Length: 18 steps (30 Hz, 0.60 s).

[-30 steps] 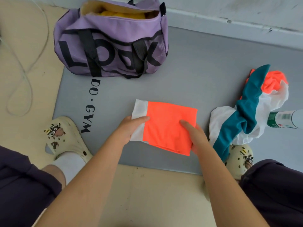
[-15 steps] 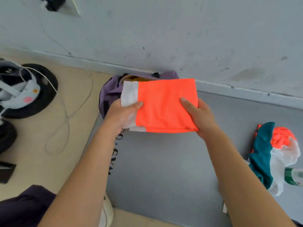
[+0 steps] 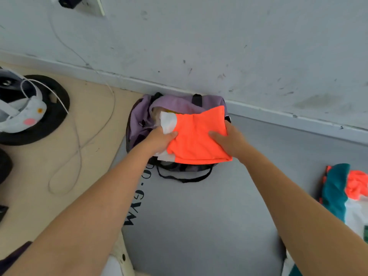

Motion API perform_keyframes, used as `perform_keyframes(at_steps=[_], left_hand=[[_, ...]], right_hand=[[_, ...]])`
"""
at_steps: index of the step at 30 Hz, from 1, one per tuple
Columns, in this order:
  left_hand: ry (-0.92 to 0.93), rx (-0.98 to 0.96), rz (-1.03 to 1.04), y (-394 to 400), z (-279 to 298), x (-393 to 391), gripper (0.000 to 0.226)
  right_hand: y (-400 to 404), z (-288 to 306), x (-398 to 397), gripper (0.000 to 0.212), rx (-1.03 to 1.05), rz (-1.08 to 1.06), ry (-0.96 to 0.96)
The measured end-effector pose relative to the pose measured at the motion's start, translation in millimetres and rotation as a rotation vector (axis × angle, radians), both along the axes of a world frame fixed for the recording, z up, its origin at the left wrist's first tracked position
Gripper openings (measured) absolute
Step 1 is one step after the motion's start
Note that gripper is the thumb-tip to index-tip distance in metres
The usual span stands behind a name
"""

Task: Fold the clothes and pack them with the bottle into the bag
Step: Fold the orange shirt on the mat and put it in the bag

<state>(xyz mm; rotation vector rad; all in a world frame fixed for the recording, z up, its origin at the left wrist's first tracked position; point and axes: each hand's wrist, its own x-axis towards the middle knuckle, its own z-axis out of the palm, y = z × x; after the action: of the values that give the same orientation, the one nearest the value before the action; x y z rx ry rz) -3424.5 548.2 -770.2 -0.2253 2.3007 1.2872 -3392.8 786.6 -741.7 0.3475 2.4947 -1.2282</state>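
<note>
both hands, left hand point(image 3: 162, 139) and right hand point(image 3: 229, 140), pinching folded orange cloth point(image 3: 196, 136) over open bag point(image 3: 143, 118); crumpled clothes point(image 3: 344, 198) unfolded on mat, bottle unpacked.

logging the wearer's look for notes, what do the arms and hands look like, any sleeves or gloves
Both arms are bare from the frame edge down, with no sleeves showing. The left hand and right hand wear no gloves, and no rings, watch or bands are visible.

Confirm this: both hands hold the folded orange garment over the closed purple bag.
Wrong in one respect: the purple bag is open, not closed. The head view shows its mouth gaping beneath the folded orange garment, held by the left hand and right hand.
</note>
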Motion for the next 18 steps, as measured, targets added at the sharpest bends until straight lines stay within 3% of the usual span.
perform_keyframes(at_steps=[6,10,14,16,18], left_hand=[[-0.047,0.035,-0.060,44,-8,82,0.052],[-0.140,0.033,-0.157,76,-6,154,0.052],[-0.250,0.003,-0.278,109,2,214,0.056],[-0.184,-0.025,-0.233,121,9,232,0.060],[-0.156,0.075,-0.104,125,18,242,0.055]], right_hand=[[33,5,96,0.053,-0.008,-0.149,-0.080],[66,17,168,0.044,0.097,-0.206,-0.199],[96,35,230,0.042,0.222,-0.102,-0.414],[102,39,248,0.037,0.292,-0.068,-0.394],[103,42,258,0.035,0.265,-0.113,-0.275]])
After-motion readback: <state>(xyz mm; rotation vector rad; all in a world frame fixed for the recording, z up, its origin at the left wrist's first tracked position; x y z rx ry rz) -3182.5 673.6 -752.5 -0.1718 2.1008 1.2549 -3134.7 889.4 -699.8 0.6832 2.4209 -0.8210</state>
